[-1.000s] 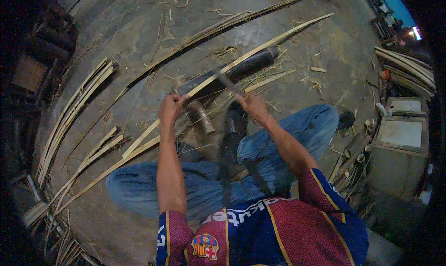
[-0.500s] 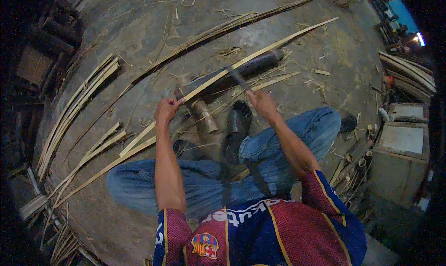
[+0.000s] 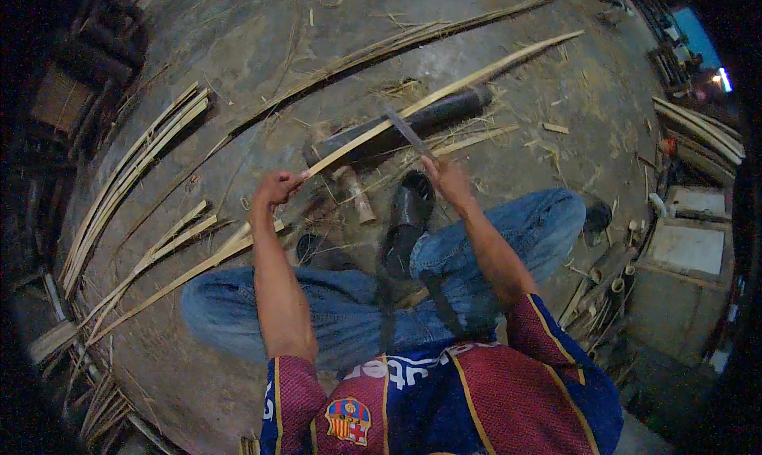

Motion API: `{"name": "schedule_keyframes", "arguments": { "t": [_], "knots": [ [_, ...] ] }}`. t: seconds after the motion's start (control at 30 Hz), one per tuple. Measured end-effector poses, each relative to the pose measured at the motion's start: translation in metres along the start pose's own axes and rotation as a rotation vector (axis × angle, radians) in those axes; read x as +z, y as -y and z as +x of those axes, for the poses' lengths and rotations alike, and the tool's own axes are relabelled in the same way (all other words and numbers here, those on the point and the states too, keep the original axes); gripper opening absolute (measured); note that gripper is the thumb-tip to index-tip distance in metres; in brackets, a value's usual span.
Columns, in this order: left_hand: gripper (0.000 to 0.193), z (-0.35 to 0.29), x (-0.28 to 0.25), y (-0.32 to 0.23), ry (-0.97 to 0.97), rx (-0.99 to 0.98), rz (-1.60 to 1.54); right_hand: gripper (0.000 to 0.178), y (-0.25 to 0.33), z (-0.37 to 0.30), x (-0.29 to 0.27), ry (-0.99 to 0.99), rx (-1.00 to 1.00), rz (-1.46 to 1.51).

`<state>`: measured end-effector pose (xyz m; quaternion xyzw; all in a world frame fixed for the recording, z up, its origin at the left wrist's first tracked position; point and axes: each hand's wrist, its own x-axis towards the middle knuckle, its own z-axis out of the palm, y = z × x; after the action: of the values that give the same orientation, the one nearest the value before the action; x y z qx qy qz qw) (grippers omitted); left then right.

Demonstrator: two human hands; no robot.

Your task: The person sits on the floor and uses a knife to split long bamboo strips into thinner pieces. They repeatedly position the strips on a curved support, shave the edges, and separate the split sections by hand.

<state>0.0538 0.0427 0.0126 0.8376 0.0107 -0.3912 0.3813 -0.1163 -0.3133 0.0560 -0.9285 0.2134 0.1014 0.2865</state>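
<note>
A long pale bamboo strip (image 3: 480,75) slants up and away to the right, its near end pinched in my left hand (image 3: 276,190). My right hand (image 3: 451,182) is closed round the handle of a knife (image 3: 409,134). The grey blade points up and left and meets the strip partway along; which side of the strip its tip lies on is hard to make out. Beneath the strip lies a dark, thick cylinder (image 3: 444,115) on the floor. A short brown wooden piece (image 3: 355,196) sits between that cylinder and my feet.
Bundles of split bamboo strips (image 3: 136,177) lie at the left, with more strips (image 3: 178,240) beside my knee. Thin long strips (image 3: 341,67) stretch across the far floor. Shavings litter the concrete. Worn boxes (image 3: 683,252) and cut bamboo tubes (image 3: 617,283) stand at the right.
My left hand has shifted a little left with the strip's end. The knife blade, blurred before, now shows sharply against the strip.
</note>
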Motion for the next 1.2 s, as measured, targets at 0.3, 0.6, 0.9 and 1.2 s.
{"name": "schedule_keyframes", "arguments": {
  "t": [0.3, 0.6, 0.9, 1.2],
  "knots": [
    [0.042, -0.011, -0.007, 0.0, -0.016, -0.024, 0.002, 0.066, -0.041, 0.009, 0.029, -0.118, 0.01, -0.073],
    [0.044, -0.018, -0.006, -0.009, -0.008, 0.028, -0.044, 0.067, -0.002, 0.006, 0.031, 0.016, -0.086, -0.05],
    [0.041, -0.019, -0.01, -0.01, -0.018, -0.07, 0.129, 0.065, -0.045, 0.025, 0.009, -0.196, 0.099, -0.014],
    [0.046, 0.01, 0.066, -0.042, -0.294, 0.197, 0.311, 0.053, -0.015, 0.008, 0.046, 0.03, 0.033, 0.267]
  ]
}}
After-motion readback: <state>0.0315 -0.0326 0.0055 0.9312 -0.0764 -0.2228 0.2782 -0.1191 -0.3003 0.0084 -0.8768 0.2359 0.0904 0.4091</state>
